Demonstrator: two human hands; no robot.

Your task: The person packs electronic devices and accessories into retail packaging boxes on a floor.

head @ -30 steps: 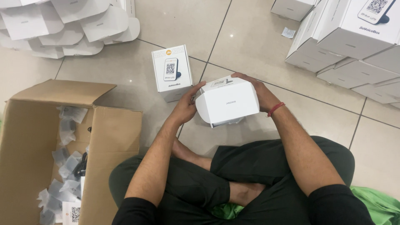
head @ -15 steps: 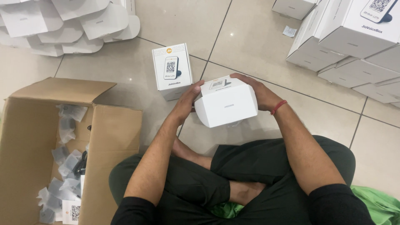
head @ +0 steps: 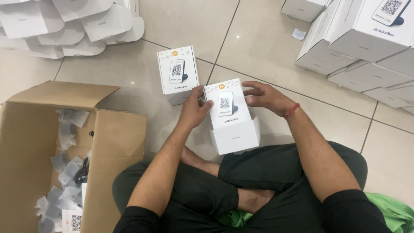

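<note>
Left hand [head: 195,108] grips the white box [head: 228,115], right hand [head: 264,95] open just off it; flap undone, one finished box [head: 177,73] beside, stacks [head: 362,43] waiting.

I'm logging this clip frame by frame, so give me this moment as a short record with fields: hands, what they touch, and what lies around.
left hand: grips the left edge of the held box
right hand: fingers spread at the box's right top corner; contact unclear
held box: white, printed face up, flap hanging open toward the person
second box: same kind, standing on the floor beside it
carton: open, brown, holds small bagged parts
stack: white boxes, upper right
</note>
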